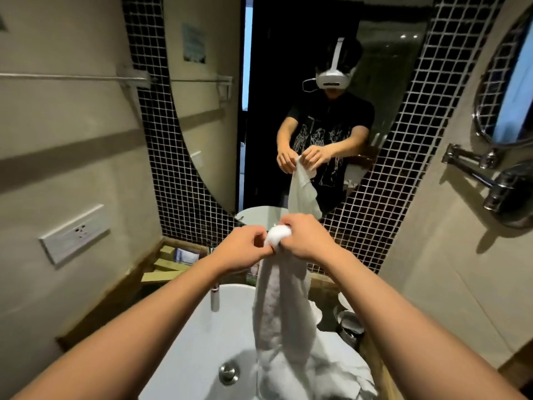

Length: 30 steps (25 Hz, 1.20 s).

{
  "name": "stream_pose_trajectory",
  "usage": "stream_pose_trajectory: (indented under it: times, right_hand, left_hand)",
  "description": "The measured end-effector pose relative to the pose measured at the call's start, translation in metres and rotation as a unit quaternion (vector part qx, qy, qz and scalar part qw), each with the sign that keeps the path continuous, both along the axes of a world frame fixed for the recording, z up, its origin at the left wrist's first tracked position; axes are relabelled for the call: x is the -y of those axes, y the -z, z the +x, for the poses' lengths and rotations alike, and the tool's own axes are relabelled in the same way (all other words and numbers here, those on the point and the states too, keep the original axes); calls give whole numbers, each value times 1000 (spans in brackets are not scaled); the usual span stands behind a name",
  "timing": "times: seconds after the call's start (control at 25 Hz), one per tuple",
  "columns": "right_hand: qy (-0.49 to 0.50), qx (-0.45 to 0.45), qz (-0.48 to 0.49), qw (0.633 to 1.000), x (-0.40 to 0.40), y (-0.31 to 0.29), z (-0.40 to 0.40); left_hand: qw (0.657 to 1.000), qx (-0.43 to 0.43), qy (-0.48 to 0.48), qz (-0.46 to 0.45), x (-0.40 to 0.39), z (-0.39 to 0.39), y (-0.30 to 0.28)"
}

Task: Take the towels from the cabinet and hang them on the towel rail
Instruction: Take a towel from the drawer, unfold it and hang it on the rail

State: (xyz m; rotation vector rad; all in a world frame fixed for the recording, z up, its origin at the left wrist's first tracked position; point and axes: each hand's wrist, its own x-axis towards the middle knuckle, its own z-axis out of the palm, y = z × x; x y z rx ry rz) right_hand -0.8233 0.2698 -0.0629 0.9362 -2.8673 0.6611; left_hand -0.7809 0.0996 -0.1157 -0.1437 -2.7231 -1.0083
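A white towel (281, 298) hangs down from both my hands over the white basin (199, 342). My left hand (245, 246) and my right hand (305, 238) pinch its bunched top edge close together, at chest height in front of the mirror. The towel's lower end trails onto more white towel cloth (326, 368) heaped on the basin's right side. A thin metal towel rail (72, 77) runs along the left wall, above and to the left of my hands. The cabinet is not in view.
An oval mirror (288, 82) on black mosaic tile shows a person holding the towel. A wall socket (75, 233) is on the left wall. A round shaving mirror (507, 90) on a metal arm juts from the right wall. Small items lie on the wooden counter (173, 264).
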Motion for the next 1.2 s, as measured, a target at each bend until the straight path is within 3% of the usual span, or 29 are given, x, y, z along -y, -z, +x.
stream_pose_trajectory:
  times: [0.12,0.28,0.48,0.72,0.92,1.0,1.12,1.2]
  right_hand:
    - [-2,31,-71,997,14,-12,-11]
    - [13,28,-92,995,31,-20,-18]
    - [9,-30,-172,985,75,-60,-34]
    - [-25,-30,-231,972,110,-108,-48]
    - [-35,92,-258,961,119,-101,-44]
    - [-5,82,-286,955,125,-94,-37]
    - [40,99,-357,928,134,-97,-29]
    - [45,106,-358,927,137,-104,-24]
  left_hand:
    - [994,-30,-31,104,25,0,-12]
    - [965,-16,-42,260,46,-2,-36]
    - [968,-42,-11,249,69,-22,-65]
    - [934,-107,33,339,96,-35,-115]
    - [913,-184,-3,363,123,-49,-141]
    - [920,-209,-20,332,130,-53,-147]
    - [951,-223,-61,204,130,-53,-143]
    - [952,-279,-57,111,130,-49,-133]
